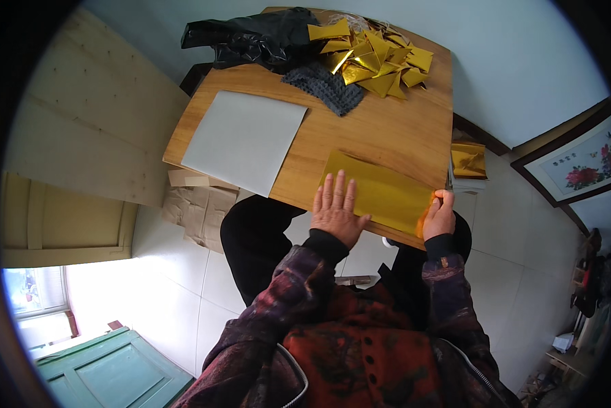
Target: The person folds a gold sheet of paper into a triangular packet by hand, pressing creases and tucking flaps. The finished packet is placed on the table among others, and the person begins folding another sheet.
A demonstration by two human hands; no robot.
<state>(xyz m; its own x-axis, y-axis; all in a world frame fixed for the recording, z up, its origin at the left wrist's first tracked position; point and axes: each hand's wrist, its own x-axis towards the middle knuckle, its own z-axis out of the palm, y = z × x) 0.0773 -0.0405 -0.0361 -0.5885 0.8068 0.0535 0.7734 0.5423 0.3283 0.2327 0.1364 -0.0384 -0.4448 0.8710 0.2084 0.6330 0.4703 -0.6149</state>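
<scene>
A sheet of gold foil paper [387,192] lies along the near right edge of the wooden table [377,132]. My left hand [335,209] rests flat on its left end, fingers stretched out. At the paper's right end, by the table's corner, my right hand [439,216] has its fingers curled and pinches the edge, which shows orange there. To the left of my hands lies a pale grey sheet [244,139]. A pile of folded gold foil paper pieces [380,61] is heaped at the far right of the table.
At the back of the table are a black plastic bag [258,37] and a dark grey textured cloth [326,88]. Beside the table's right edge stands a stack with gold paper on top [469,161]. Flattened brown cardboard [203,212] lies below the left edge.
</scene>
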